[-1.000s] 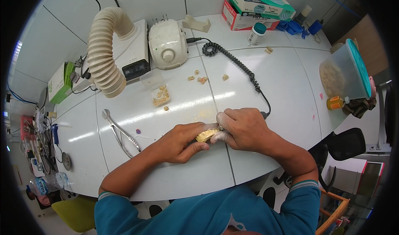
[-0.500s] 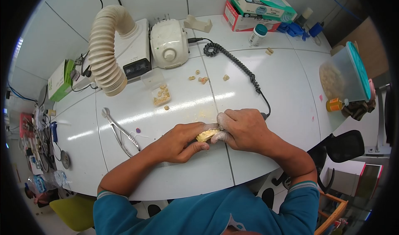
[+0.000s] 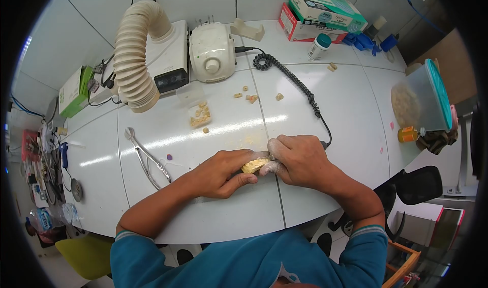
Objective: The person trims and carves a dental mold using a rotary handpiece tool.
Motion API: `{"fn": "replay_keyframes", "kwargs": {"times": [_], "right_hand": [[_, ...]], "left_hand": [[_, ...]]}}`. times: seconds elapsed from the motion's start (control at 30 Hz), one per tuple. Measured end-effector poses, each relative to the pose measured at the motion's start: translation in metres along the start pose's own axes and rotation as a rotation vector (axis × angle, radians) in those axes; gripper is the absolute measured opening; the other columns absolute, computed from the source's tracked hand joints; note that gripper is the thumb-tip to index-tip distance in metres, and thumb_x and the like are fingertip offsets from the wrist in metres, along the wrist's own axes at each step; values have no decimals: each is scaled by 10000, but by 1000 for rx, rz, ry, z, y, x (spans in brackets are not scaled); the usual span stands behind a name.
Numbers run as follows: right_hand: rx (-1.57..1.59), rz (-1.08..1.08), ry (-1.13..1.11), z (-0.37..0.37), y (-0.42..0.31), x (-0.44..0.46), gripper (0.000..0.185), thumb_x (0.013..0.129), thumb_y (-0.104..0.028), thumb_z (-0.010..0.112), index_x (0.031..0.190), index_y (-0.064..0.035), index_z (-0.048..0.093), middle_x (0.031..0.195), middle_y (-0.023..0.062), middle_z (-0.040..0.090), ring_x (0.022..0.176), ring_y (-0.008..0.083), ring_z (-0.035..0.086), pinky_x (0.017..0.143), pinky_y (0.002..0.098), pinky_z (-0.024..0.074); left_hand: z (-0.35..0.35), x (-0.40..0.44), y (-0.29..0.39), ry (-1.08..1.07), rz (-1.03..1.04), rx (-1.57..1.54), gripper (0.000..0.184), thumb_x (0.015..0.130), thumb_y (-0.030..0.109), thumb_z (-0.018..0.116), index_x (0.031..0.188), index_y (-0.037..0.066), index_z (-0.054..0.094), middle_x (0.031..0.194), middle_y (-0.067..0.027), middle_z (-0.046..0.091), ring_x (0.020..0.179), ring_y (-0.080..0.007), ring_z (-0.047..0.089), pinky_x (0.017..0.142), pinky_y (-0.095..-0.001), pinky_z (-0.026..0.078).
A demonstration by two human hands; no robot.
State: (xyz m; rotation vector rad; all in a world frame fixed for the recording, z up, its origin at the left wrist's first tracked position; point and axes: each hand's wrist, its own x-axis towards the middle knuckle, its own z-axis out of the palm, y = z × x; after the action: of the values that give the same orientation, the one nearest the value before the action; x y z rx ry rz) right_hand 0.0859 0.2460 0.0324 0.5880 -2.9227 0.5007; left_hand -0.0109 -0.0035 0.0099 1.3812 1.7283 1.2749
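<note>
My left hand grips a pale yellow dental cast between thumb and fingers, low over the white table. Closed against the cast's right end is my right hand, its fingertips coated in pale dust. It wraps round a rotary handpiece; only the dark rear end shows, where the cord joins, and the tip is hidden by my fingers. A coiled black cord runs from the handpiece back to a cream motor control box. Yellowish powder lies just beyond my hands.
Metal pliers lie left of my left forearm. A ribbed suction hose arches over the back left. Small yellowish pieces lie beyond my hands, near an open clear box. A white bottle and a teal-lidded tub stand right.
The whole view has shifted slightly. Both hands keep almost the same hold on the cast and handpiece, with hardly any visible movement.
</note>
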Motion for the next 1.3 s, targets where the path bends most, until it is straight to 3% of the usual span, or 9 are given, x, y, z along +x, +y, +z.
{"fn": "replay_keyframes", "kwargs": {"times": [0.73, 0.93, 1.03, 1.3], "right_hand": [[7, -2, -7, 0, 0, 0, 577, 955, -625, 716, 988, -51, 681, 767, 84, 641, 638, 284, 686, 560, 407, 517], [1, 1, -18, -1, 0, 0, 569, 959, -624, 711, 977, -57, 675, 760, 81, 636, 629, 278, 677, 556, 404, 513], [-2, -6, -12, 0, 0, 0, 566, 960, -622, 710, 975, -58, 673, 759, 79, 635, 623, 273, 672, 552, 401, 511], [-2, -13, -3, -1, 0, 0, 551, 961, -609, 716, 990, -60, 680, 760, 72, 629, 619, 265, 670, 547, 396, 510]], "left_hand": [[1, -2, -6, -11, -19, -1, 484, 1051, 285, 713, 1454, 31, 627, 1016, -154, 709, 890, -358, 716, 832, -440, 550], [0, -2, -7, -28, -30, 13, 453, 1048, 274, 712, 1425, 33, 640, 1015, -157, 707, 887, -357, 714, 826, -440, 548], [1, 0, -3, -6, -4, -4, 342, 1081, 287, 668, 1303, 28, 654, 965, -176, 680, 854, -356, 689, 802, -462, 529], [0, -1, -5, -22, -21, 2, 350, 1057, 282, 694, 1300, 33, 666, 984, -160, 691, 874, -357, 700, 811, -450, 536]]}}
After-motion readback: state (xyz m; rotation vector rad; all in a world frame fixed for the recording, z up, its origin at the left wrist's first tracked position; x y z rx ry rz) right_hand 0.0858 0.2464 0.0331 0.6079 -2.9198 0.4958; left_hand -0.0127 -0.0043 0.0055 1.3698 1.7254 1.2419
